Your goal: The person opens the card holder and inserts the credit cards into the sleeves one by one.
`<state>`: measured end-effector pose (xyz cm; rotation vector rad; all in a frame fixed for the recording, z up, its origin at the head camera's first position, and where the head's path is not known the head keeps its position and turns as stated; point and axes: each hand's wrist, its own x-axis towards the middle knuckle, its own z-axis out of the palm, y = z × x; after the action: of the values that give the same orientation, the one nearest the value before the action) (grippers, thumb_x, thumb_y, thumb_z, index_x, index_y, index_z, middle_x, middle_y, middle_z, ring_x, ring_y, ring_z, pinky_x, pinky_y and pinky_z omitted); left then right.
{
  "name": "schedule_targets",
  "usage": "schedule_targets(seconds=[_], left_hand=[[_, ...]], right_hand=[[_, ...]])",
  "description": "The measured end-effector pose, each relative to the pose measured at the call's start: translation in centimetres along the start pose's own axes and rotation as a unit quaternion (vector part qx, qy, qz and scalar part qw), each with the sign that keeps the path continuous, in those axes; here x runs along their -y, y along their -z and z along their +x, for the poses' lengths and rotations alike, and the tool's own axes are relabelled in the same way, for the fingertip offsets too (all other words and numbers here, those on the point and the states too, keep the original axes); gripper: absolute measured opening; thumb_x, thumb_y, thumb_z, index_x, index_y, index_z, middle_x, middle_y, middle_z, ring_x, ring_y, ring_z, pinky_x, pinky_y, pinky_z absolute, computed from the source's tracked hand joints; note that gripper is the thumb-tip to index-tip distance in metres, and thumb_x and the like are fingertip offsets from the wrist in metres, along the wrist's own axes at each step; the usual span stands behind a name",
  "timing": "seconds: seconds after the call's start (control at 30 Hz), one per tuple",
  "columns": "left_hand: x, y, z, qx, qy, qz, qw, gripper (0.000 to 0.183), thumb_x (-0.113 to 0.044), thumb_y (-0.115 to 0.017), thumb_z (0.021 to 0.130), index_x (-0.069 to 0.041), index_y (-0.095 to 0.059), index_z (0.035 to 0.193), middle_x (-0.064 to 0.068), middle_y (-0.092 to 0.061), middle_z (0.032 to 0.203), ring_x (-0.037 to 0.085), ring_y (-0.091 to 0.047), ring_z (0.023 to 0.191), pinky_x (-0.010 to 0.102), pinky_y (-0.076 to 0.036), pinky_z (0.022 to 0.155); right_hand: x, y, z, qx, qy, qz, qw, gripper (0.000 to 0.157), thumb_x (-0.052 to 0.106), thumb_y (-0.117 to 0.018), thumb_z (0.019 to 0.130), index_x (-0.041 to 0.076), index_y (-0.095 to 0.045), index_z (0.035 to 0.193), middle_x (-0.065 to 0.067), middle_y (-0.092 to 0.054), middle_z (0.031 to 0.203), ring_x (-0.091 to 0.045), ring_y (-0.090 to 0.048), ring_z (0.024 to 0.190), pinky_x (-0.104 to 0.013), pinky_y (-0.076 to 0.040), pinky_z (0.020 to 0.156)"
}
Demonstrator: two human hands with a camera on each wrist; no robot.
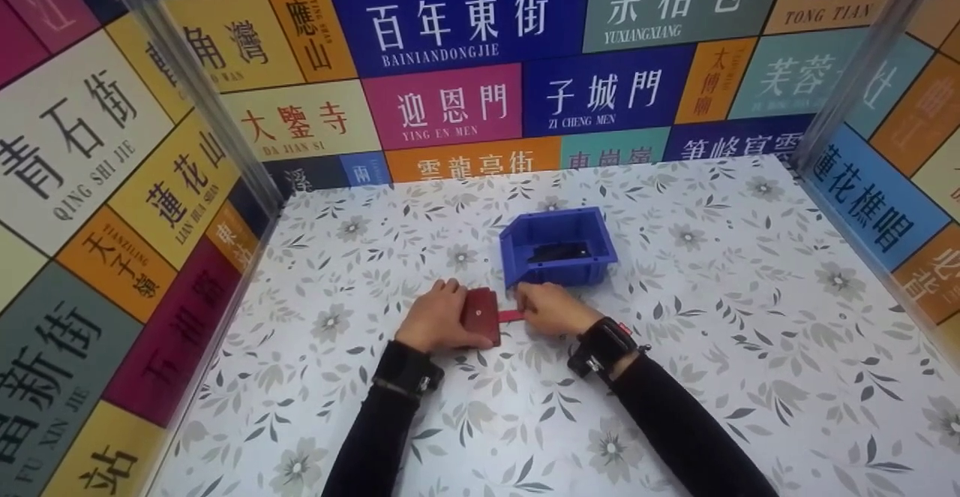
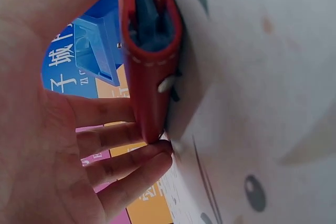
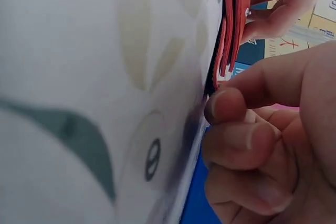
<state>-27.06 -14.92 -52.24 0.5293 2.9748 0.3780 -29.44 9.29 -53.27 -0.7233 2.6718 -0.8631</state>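
Red wallet (image 1: pixel 482 317) in left grip (image 1: pixel 437 318), strip (image 1: pixel 512 316) in right grip (image 1: pixel 553 309).

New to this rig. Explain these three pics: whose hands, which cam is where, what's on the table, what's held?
No robot here: these are a person's bare left hand and right hand, with a black device strapped to each wrist. The wide picture comes from a camera on the head, looking forward and down. The two close-ups come from cameras on the left and right wrists, so the scene looks turned sideways in them. On the patterned table stands a blue bin with dark things inside, too unclear to name. The left hand holds a red wallet; the right pinches a red strip at the wallet's side.
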Motion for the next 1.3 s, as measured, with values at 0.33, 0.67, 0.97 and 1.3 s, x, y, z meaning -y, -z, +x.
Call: schedule_targets(seconds=[0.33,0.67,0.97,1.3], left_hand=[[0.0,0.2,-0.1,-0.004,-0.019,0.024,0.9995,0.108,-0.074,-0.087,0.061,-0.003,-0.06,0.138,0.01,-0.063,0.121,0.028,-0.057,0.109,0.045,-0.054,0.094],[0.1,0.1,0.1,0.019,-0.065,-0.003,0.9977,0.105,-0.058,-0.086,0.074,-0.029,-0.037,0.162,0.008,-0.045,0.161,0.036,-0.046,0.139,0.053,-0.042,0.114],[1.2,1.5,-0.1,0.036,-0.069,-0.094,0.9925,0.084,-0.049,-0.092,0.072,-0.032,-0.056,0.146,0.008,-0.053,0.131,0.027,-0.056,0.113,0.045,-0.055,0.091],[4.2,5.4,-2.3,0.046,-0.008,-0.211,0.9763,0.077,-0.009,-0.093,0.062,-0.001,-0.05,0.126,0.015,-0.053,0.127,0.032,-0.059,0.116,0.045,-0.051,0.102]], right_hand=[[-1.3,0.8,-0.4,-0.026,0.021,0.002,0.999,0.016,-0.001,-0.071,0.08,0.012,-0.072,0.089,-0.001,-0.068,0.081,-0.014,-0.06,0.072,-0.031,-0.052,0.066],[-0.9,1.2,-0.6,-0.06,0.021,-0.031,0.998,0.008,0.016,-0.085,0.081,0.017,-0.078,0.077,0.005,-0.071,0.072,-0.012,-0.06,0.066,-0.032,-0.053,0.065],[-0.8,0.9,-0.4,-0.077,0.024,-0.028,0.996,0.016,0.017,-0.088,0.077,0.018,-0.077,0.066,0.008,-0.069,0.064,-0.011,-0.059,0.062,-0.031,-0.052,0.062],[-1.0,1.3,-0.1,-0.068,0.025,-0.019,0.997,0.014,0.014,-0.089,0.077,0.016,-0.078,0.067,0.006,-0.069,0.063,-0.01,-0.059,0.057,-0.028,-0.051,0.055]])
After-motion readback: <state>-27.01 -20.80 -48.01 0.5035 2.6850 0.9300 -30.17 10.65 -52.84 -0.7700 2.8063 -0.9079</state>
